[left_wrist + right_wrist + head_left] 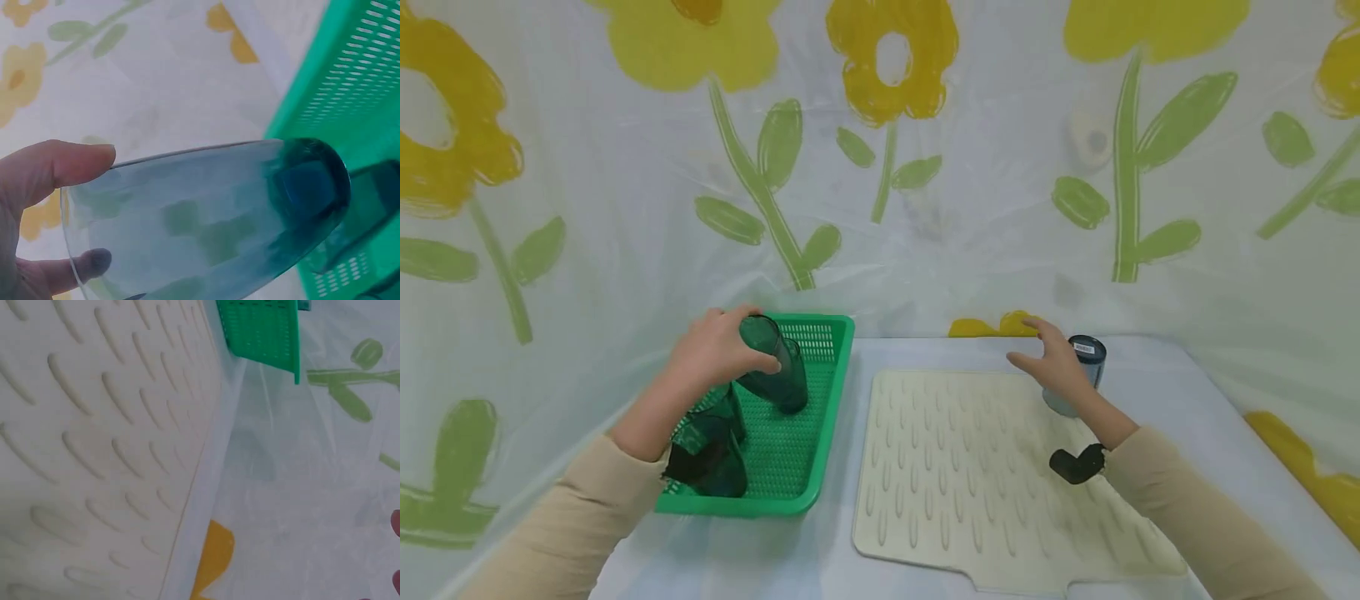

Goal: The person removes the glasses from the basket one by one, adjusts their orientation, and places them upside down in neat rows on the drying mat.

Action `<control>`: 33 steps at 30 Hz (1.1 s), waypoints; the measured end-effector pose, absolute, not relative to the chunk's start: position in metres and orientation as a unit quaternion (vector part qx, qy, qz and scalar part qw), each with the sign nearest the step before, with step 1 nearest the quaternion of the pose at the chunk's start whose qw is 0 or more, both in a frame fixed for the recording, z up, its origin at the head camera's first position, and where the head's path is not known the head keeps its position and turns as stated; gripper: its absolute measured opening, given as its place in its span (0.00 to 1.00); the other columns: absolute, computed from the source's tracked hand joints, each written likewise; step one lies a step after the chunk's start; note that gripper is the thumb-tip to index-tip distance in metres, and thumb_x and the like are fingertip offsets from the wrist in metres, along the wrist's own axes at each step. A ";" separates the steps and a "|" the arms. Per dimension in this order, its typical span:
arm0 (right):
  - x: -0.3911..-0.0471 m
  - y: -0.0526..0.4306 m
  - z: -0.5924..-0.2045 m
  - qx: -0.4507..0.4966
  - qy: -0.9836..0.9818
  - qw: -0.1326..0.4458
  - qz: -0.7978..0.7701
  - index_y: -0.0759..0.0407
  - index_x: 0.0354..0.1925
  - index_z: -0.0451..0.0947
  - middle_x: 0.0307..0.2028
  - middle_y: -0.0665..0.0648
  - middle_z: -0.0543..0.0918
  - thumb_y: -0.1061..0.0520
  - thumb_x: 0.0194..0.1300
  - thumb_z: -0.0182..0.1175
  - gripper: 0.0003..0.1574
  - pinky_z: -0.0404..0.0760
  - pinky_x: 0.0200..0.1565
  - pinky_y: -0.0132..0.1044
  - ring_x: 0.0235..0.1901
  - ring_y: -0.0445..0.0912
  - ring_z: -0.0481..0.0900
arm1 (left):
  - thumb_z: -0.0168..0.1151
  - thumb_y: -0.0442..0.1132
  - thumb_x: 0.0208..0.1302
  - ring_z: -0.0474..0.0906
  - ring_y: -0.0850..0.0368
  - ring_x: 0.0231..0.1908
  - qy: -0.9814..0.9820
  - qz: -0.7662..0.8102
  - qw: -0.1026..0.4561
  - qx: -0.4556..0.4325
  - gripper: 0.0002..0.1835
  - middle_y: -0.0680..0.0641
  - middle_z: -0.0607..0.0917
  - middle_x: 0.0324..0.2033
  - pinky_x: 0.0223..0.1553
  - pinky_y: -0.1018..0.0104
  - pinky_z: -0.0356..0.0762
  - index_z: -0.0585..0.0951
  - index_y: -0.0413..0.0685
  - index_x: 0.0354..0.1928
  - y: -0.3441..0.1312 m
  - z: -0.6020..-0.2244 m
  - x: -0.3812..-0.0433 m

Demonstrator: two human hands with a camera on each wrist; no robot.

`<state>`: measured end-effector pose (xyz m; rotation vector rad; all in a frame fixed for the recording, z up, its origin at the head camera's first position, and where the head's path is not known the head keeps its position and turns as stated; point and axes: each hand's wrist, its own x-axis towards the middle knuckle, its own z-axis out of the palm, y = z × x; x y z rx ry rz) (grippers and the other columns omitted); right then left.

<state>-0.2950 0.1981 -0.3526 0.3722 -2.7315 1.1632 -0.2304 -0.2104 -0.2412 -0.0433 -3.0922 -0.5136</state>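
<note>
My left hand point(718, 350) grips a teal drinking glass point(219, 212) near its rim, thumb on one side and fingers on the other. The glass is tilted over the green plastic basket point(842, 400), its thick base pointing down and right. Another glass point(796, 392) stands just behind it in the basket, and more dark teal glasses point(726, 462) sit near the left forearm, partly hidden. My right hand point(1056, 362) has its fingers spread, holding nothing. Beside it, an upside-down glass point(1090, 358) with a label on its base stands at the mat's far right corner.
A cream draining mat point(940, 467) with raised ridges lies on the white table point(842, 558), right of the basket. A flower-printed curtain point(970, 200) hangs behind the table and along its sides.
</note>
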 end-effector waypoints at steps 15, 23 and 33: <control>-0.286 0.156 -0.380 0.085 -0.818 -0.004 0.568 0.65 0.67 0.50 0.66 0.66 0.55 0.47 0.65 0.54 0.42 0.58 0.62 0.57 0.65 0.61 0.54 | 0.64 0.55 0.50 0.62 0.34 0.54 -0.977 -0.202 0.055 -0.032 0.41 0.31 0.63 0.59 0.43 0.41 0.69 0.62 0.51 0.66 -0.184 -0.219 -0.225; -0.283 0.130 -0.387 0.071 -0.758 -0.024 0.648 0.62 0.67 0.51 0.65 0.66 0.57 0.50 0.67 0.52 0.37 0.58 0.63 0.54 0.64 0.58 0.58 | 0.64 0.54 0.50 0.63 0.37 0.56 -0.971 -0.228 0.051 -0.053 0.41 0.33 0.64 0.60 0.49 0.41 0.67 0.62 0.51 0.66 -0.165 -0.221 -0.232; -0.281 0.113 -0.400 0.046 -0.680 -0.057 0.730 0.64 0.68 0.46 0.66 0.66 0.55 0.49 0.69 0.47 0.38 0.59 0.62 0.55 0.64 0.61 0.56 | 0.66 0.53 0.49 0.64 0.41 0.56 -0.953 -0.291 0.055 -0.056 0.40 0.37 0.66 0.59 0.47 0.44 0.69 0.63 0.55 0.65 -0.148 -0.234 -0.249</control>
